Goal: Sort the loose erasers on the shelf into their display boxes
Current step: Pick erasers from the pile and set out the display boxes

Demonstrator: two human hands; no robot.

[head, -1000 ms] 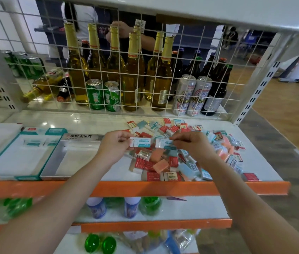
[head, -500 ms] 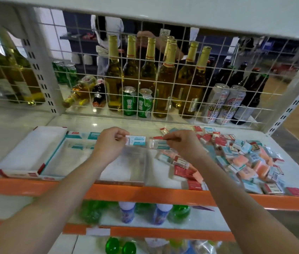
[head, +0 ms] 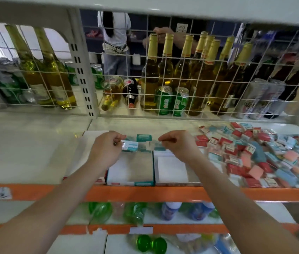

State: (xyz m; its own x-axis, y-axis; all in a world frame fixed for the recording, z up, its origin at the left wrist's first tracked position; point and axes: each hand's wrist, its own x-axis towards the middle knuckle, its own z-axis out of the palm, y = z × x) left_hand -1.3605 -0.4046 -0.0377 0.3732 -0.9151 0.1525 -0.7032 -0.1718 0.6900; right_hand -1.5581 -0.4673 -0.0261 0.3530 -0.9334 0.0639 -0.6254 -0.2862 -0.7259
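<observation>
Now both your hands have carried their catch leftward from the loose pile (head: 255,154) and hover over the teal-edged display box (head: 130,173): your left hand (head: 106,149) pinches a white-and-teal eraser (head: 130,145), your right hand (head: 179,143) pinches a blurred one (head: 151,145). Releasing them is probably next.

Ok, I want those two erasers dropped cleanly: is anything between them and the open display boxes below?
Nothing visible is. The left hand pinches a white-and-teal eraser and the right hand pinches a blurred second eraser, both over the teal-edged display box, whose open interior looks bare. The loose pile lies off to the right.
</observation>
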